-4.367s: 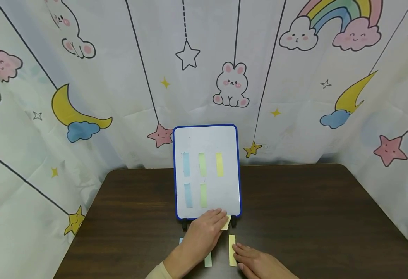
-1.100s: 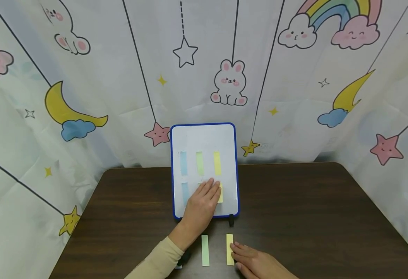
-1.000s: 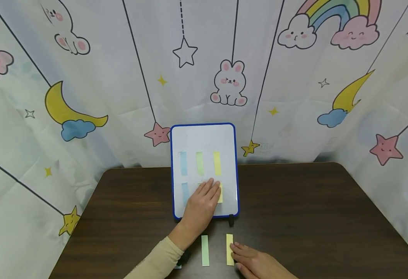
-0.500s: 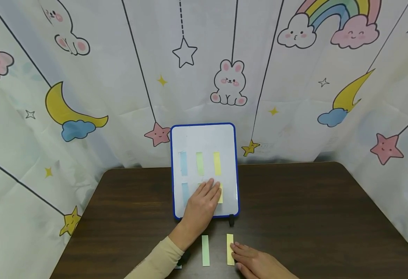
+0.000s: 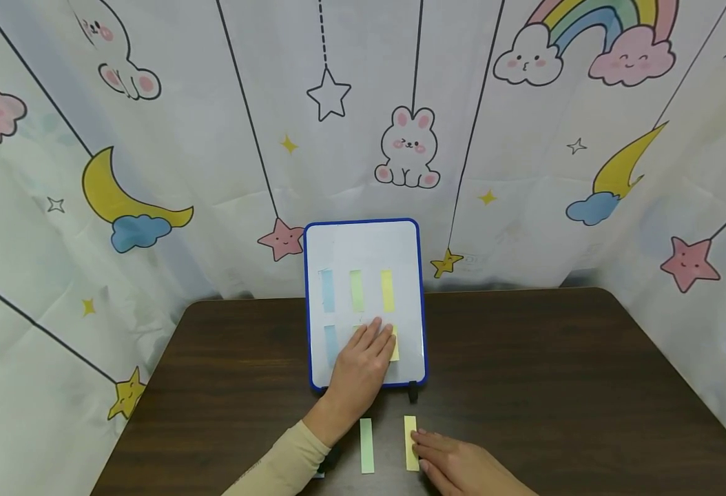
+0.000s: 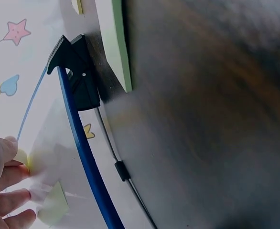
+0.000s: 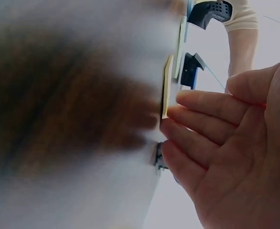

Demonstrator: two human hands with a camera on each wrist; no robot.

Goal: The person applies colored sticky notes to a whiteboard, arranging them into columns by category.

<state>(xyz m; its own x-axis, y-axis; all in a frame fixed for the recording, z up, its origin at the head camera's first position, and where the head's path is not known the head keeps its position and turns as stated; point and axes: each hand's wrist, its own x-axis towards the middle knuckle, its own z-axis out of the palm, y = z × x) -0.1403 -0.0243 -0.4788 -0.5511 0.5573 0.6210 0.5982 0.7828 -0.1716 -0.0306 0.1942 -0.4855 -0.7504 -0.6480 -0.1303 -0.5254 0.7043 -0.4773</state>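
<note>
A small whiteboard [image 5: 363, 244] with a blue frame stands tilted on the table. My left hand [image 5: 359, 365] lies over its lower part, straight fingers pressing a yellow sticky strip [image 5: 395, 350] at the lower right. Above are blue [image 5: 328, 291], green [image 5: 357, 291] and yellow [image 5: 388, 291] strips; a lower blue strip [image 5: 330, 344] shows beside the hand, which mostly covers a green one. My right hand [image 5: 452, 460] rests on the table, straight fingertips touching the side of a yellow sticky-note pad [image 5: 411, 444]. In the right wrist view, nothing is in its palm.
Between my arms lies a green sticky-note pad [image 5: 367, 446]. A blue pad [image 5: 319, 475] is mostly hidden by my left sleeve [image 5: 282, 461]. The board's black stand foot [image 5: 413, 393] sits on the dark wooden table [image 5: 536, 386]. A printed curtain [image 5: 226, 241] hangs behind.
Over four seconds ago my left hand held the yellow strip at the board's bottom edge; it has moved up and pressed it there. Lately, both hands have stayed nearly still.
</note>
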